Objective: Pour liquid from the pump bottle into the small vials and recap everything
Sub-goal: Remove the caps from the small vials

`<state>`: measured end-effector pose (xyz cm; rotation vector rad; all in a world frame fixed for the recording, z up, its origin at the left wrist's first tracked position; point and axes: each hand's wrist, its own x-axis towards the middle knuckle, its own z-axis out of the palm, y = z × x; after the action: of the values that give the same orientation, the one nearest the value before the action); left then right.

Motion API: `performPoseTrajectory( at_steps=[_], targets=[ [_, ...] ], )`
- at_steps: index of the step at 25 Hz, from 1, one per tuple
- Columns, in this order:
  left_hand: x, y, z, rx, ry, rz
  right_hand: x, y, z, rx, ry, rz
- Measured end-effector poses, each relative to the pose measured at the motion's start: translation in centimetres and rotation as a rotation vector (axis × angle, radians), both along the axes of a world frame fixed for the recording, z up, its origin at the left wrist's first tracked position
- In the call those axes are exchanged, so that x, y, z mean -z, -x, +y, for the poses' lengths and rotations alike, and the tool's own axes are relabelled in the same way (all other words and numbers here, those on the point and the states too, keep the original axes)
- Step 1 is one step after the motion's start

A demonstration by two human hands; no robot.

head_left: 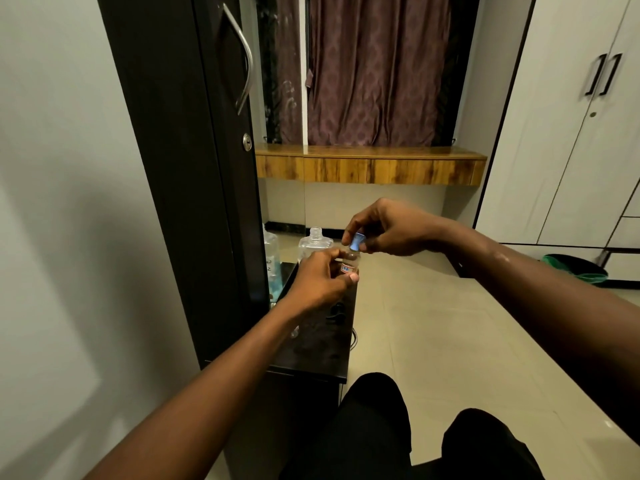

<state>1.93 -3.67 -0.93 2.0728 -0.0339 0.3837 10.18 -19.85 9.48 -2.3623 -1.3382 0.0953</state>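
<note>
**Both hands on one vial above the table**

My left hand [320, 275] grips the vial [350, 263] by its body and hides most of it; I see only the label and neck. My right hand [382, 230] pinches the blue cap [356, 241] at the vial's mouth; I cannot tell if it is seated. One uncapped bottle [314, 242] stands at the dark table's [318, 344] far edge, partly behind my left hand. A second bottle [272, 258] beside it is cut off by the wardrobe [194, 168]. Small items on the table are too dark to make out.
</note>
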Motion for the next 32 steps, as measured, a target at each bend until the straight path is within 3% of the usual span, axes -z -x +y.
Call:
performPoseTrajectory(
  at_steps=[5,10,16,21,28,32],
  targets=[
    [2.4,0.1,1.4,0.079,0.195,0.157,0.8,-0.4,-0.1,0.011,-0.128,0.101],
    [6.4,1.0,1.5,-0.202,0.038,0.041,4.9,-0.8,0.8,0.089,-0.08,0.085],
    [10.6,1.9,1.9,-0.292,-0.052,0.099,14.4,-1.6,2.6,0.192,0.083,0.053],
    [12.8,1.8,2.2,-0.322,-0.07,0.16,18.9,-1.6,4.4,0.149,0.147,0.033],
    [13.3,2.0,2.9,-0.329,-0.059,0.19,19.4,-2.1,5.2,0.16,0.181,0.034],
    [12.8,3.2,3.9,-0.442,-0.077,0.144,16.7,-3.1,4.6,0.224,0.156,-0.012]
  ],
)
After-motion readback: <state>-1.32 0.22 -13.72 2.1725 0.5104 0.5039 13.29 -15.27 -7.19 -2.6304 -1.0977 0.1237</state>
